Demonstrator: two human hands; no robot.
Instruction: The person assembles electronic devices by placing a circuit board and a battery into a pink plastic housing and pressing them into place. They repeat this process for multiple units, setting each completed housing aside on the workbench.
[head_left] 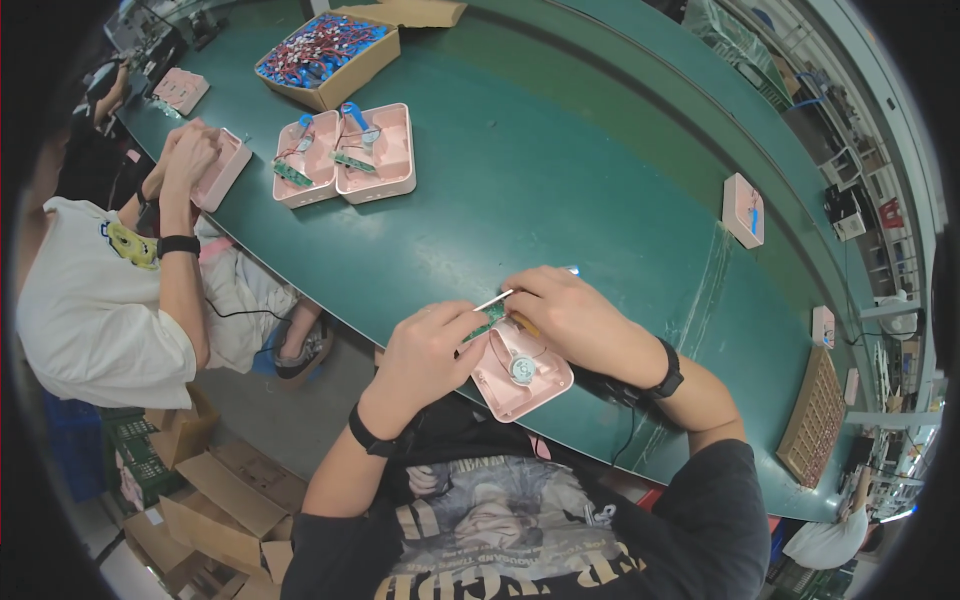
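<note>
At the near edge of the green table a pink plastic housing [548,388] stands open toward me. It carries a round silver speaker [521,370] and thin wires. My left hand [430,345] is closed, its fingertips on a green circuit board [490,322] at the housing's far left side. My right hand [560,308] is closed too, pinching one end of a thin white stick [494,299]. The stick slants across the board to my left fingertips. A yellowish piece [525,325] shows under my right hand, partly hidden. Beyond that hand a small blue tip [573,270] peeks out.
Two pink housings [376,185] with boards and blue batteries sit at the far left, near a carton [362,72] of blue wired batteries. A co-worker's hands [190,155] hold another housing. More housings [742,210] and a brown gridded tray [812,415] lie to the right.
</note>
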